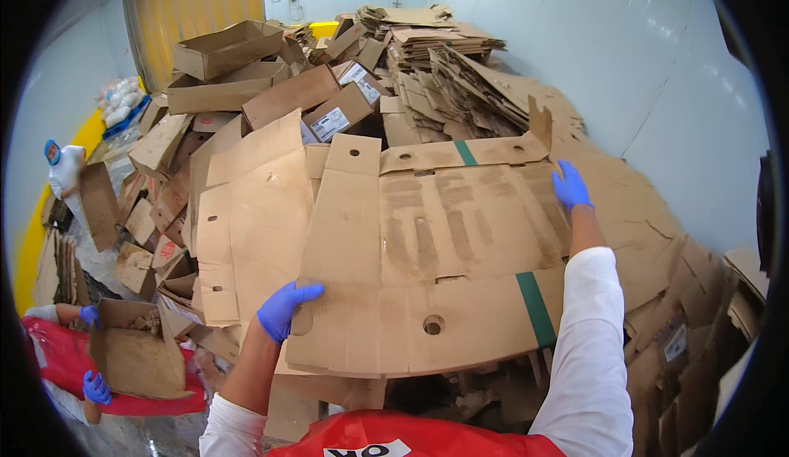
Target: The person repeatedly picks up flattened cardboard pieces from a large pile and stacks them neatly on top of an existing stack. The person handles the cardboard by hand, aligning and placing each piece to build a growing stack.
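Note:
A large unfolded cardboard box [444,247] lies spread out in front of me, brown with dark stains and two green stripes. My left hand [283,309], in a blue glove, grips its near left corner, thumb on top and the other fingers hidden beneath. At the far right edge, my blue-gloved right hand [572,186] holds the same sheet; part of its grip is hidden. Another flattened cardboard sheet [255,210] lies to the left, partly under the one in my hands.
Flattened cardboard is stacked high [460,87] at the back. Open boxes [230,50] pile up on the left. At lower left a co-worker in a red apron [62,350] holds an open box [140,358]; another person [66,173] stands farther back. A white wall [649,62] borders the right.

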`<state>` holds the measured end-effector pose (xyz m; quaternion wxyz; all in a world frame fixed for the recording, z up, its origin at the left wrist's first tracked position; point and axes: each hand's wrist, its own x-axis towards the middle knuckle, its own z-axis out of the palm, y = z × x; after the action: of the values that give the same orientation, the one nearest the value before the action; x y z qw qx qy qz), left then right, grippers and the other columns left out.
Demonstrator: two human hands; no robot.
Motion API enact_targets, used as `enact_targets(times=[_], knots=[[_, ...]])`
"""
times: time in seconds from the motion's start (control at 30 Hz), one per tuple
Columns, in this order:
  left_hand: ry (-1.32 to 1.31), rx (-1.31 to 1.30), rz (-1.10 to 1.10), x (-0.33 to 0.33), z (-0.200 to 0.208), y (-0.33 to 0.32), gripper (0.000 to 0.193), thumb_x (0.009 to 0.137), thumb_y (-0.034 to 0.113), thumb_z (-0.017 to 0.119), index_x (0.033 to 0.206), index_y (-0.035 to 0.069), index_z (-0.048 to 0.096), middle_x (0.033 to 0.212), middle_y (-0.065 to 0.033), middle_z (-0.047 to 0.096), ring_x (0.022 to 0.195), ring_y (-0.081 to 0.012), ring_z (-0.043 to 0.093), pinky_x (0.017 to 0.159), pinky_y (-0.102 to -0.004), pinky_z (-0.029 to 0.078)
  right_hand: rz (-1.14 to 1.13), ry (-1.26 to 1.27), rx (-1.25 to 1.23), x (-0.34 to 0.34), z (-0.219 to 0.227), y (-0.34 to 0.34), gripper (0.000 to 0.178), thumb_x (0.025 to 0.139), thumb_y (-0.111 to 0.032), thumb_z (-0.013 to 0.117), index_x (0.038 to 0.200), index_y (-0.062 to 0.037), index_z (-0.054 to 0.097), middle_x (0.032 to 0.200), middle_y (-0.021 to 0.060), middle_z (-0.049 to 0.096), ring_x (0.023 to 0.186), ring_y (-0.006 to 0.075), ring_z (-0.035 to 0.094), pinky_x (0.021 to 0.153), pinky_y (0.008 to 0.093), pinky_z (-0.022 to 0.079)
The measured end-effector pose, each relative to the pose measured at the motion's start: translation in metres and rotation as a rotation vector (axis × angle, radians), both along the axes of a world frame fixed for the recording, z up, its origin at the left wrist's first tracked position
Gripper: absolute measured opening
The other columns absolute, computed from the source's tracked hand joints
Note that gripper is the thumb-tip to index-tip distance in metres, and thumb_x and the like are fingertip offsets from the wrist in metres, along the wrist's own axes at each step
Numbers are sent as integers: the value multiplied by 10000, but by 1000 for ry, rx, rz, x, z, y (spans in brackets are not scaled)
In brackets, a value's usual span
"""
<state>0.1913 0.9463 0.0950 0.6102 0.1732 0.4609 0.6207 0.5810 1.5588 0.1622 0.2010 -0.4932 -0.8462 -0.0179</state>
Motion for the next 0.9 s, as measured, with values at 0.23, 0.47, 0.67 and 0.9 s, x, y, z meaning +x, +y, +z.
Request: enact_targets(times=[0.23, 0.47, 0.67, 0.9], knots=[[82, -100, 96, 8, 8, 3, 527, 937, 187, 712, 1395, -26, 559, 1289, -131, 677, 1133, -237, 678, 977, -386, 544, 373, -1, 313, -114, 12, 45, 602, 1014, -284, 547, 1566, -109, 384, 1611, 146, 400, 1480, 372, 368, 1222, 455, 311], [93, -241, 91, 4, 7, 5, 504, 947, 158, 694, 1390, -42, 559, 1300, -133, 671, 1150, -242, 672, 994, -387, 537, -156, -262, 121, -58, 20, 74, 729, 991, -529, 513, 1621, -231, 299, 1689, 72, 271, 1555, 333, 235, 1223, 627, 192], [41, -182, 117, 5, -7, 5, 497, 950, 169, 691, 1383, -41, 565, 1303, -132, 671, 1152, -231, 672, 995, -374, 535, -377, -340, -295, -32, -10, 92, 909, 920, -791, 389, 1644, -264, 234, 1720, 34, 180, 1569, 340, 194, 1233, 642, 155], [53, -164, 206, 10, 3, 2, 495, 941, 196, 693, 1373, -15, 575, 1269, -135, 679, 1146, -249, 672, 986, -393, 541, -464, -323, -403, -52, 8, 57, 880, 931, -751, 408, 1639, -255, 248, 1716, 53, 189, 1558, 359, 223, 1198, 717, 167]])
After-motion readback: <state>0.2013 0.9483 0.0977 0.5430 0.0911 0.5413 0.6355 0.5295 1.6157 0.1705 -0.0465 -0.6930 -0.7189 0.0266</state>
